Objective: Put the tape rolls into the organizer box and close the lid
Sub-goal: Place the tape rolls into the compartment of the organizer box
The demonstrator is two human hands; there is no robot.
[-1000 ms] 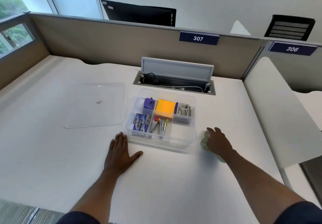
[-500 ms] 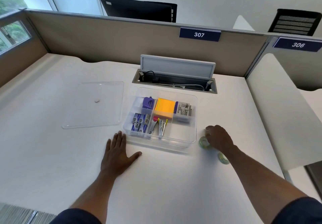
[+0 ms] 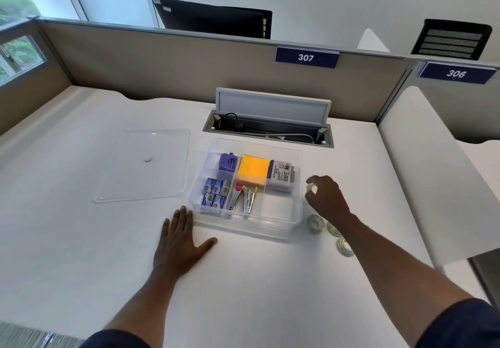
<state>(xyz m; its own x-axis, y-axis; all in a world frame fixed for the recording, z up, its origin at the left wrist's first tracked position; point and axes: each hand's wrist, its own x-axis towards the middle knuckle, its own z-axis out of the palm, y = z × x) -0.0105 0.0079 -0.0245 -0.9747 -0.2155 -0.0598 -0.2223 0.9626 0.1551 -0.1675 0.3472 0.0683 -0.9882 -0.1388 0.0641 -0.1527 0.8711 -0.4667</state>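
Spreading across most of the view, the white surface [image 3: 81, 239] carries a clear organizer box [image 3: 296, 209] with its top open, set just in front of an open cable hatch [image 3: 267, 131]. The clear flat lid [image 3: 143, 166] lies apart to the box's left. Inside, divided compartments hold an orange sticky-note pad [image 3: 253, 170], a purple item [image 3: 228, 161], a white labelled box [image 3: 281, 175], blue staple boxes [image 3: 215, 193] and two staplers [image 3: 242, 198]; the near right compartment is bare.

The left hand [image 3: 180, 242] lies flat, fingers spread, near the box's front left corner, holding nothing. The right hand [image 3: 326, 197] is raised beside the box's right wall, fingers pinched on a small clear tape roll [image 3: 311, 188], though blur makes the roll's outline hard to read. Half a second earlier this hand was down on the surface over the rolls; it has since lifted and moved toward the box.

Three more tape rolls [image 3: 313, 223], clear with a greenish tint, lie on the surface near the box's front right corner, one partly hidden behind the right forearm.
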